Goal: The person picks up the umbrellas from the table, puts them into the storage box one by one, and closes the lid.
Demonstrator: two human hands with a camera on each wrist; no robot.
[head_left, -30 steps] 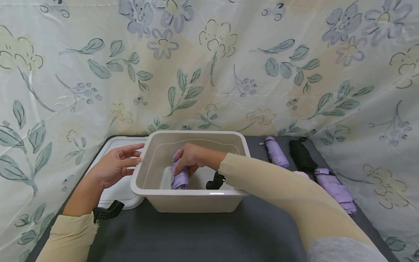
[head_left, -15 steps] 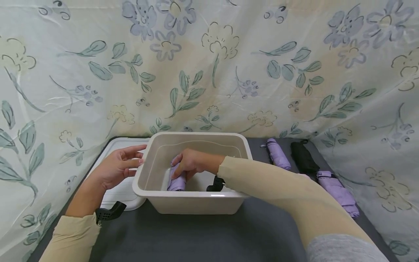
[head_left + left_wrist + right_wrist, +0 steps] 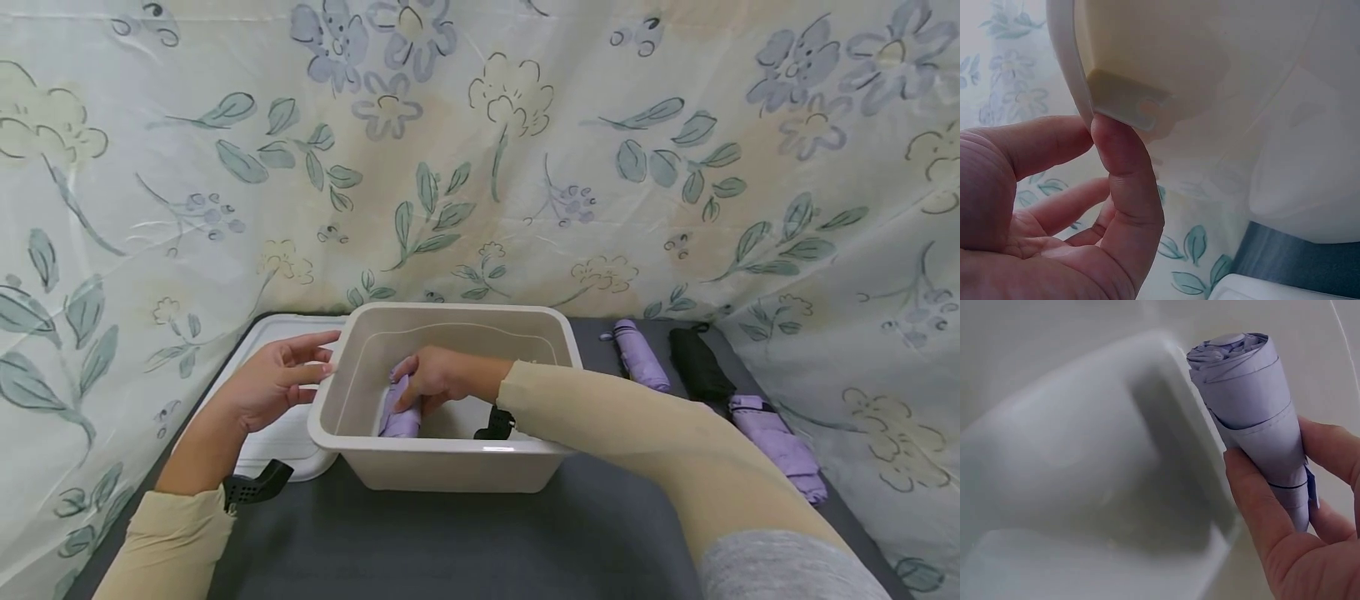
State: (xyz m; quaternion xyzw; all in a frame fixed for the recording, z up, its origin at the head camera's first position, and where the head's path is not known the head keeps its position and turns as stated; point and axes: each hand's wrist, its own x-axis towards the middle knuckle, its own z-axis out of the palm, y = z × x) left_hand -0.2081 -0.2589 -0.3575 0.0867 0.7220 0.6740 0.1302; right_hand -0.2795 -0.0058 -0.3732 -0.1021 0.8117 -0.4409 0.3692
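The lilac roll (image 3: 401, 417) is inside the beige bin (image 3: 450, 446), mid-frame in the head view, gripped by the right hand (image 3: 442, 377); only the right wrist view shows its coiled end. At centre left the left hand (image 3: 272, 379) nips the bin's rim between thumb and finger, clearest in the left wrist view. On the dark counter (image 3: 420, 542), a white lid (image 3: 273, 446) lies at left, a black bundle (image 3: 700, 365) at right

A nook, floral sheeting (image 3: 480, 167) along three sides of a grey tabletop (image 3: 450, 542).
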